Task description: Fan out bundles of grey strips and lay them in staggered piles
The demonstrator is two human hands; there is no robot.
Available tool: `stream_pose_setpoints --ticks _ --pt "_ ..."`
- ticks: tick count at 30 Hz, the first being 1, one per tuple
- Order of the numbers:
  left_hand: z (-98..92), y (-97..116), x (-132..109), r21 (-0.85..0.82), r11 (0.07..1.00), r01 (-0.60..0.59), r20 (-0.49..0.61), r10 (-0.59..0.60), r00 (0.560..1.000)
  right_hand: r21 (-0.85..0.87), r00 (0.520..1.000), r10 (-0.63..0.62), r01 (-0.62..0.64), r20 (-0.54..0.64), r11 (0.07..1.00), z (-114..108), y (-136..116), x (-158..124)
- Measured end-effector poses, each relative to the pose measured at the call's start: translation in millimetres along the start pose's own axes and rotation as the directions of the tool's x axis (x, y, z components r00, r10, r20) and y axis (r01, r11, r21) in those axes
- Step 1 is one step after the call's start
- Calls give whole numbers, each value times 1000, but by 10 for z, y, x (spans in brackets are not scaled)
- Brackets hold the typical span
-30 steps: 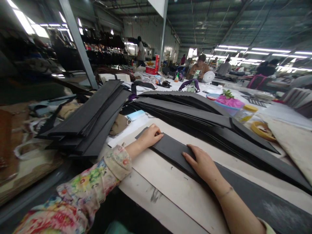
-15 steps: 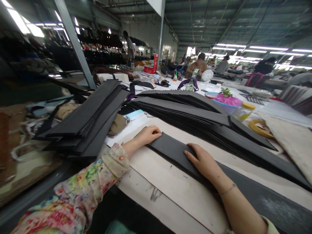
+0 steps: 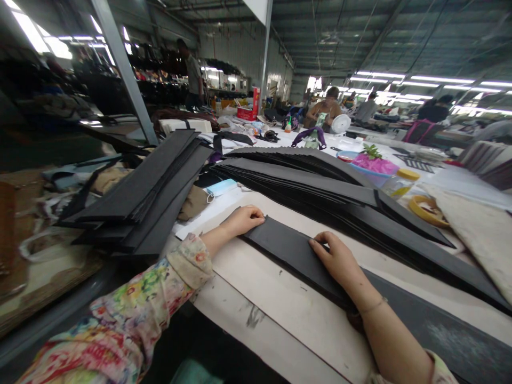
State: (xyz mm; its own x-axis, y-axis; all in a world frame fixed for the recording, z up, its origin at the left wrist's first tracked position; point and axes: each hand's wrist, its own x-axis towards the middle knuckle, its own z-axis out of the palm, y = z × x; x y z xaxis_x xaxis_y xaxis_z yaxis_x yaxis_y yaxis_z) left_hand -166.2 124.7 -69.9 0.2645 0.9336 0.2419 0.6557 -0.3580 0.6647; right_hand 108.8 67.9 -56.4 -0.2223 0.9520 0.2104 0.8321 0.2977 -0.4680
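A long, flat dark grey strip [image 3: 292,242] lies lengthwise over pale board [image 3: 276,290], running from the middle of the view to the lower right. At its far left end, my left hand [image 3: 244,220] has thumb and fingers pinched at the strip's upper edge. My right hand [image 3: 338,261] rests farther along the same strip, thumb and fingertips drawn together on its top face; whatever may be between them is too small to make out. Beyond the hands lies a row of stacked dark strips [image 3: 304,178], and another stack [image 3: 140,186] sits to the left.
A blue face mask [image 3: 221,187] lies behind my left hand. At right are a yellow-lidded jar [image 3: 400,183], a yellow ring-shaped tray [image 3: 418,205] and a basin with pink plastic [image 3: 374,164]. A metal post [image 3: 124,69] rises at left. Other people work in the background.
My right hand has shifted slightly right along the strip, and its fingers have drawn together. My left hand stays in place. A person in the background has moved left.
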Motion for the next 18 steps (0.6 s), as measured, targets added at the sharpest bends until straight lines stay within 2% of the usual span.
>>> stream_pose_setpoints --ticks 18 --pt "2 55 -23 29 999 35 1 -35 999 -11 997 31 -31 64 999 -33 80 34"
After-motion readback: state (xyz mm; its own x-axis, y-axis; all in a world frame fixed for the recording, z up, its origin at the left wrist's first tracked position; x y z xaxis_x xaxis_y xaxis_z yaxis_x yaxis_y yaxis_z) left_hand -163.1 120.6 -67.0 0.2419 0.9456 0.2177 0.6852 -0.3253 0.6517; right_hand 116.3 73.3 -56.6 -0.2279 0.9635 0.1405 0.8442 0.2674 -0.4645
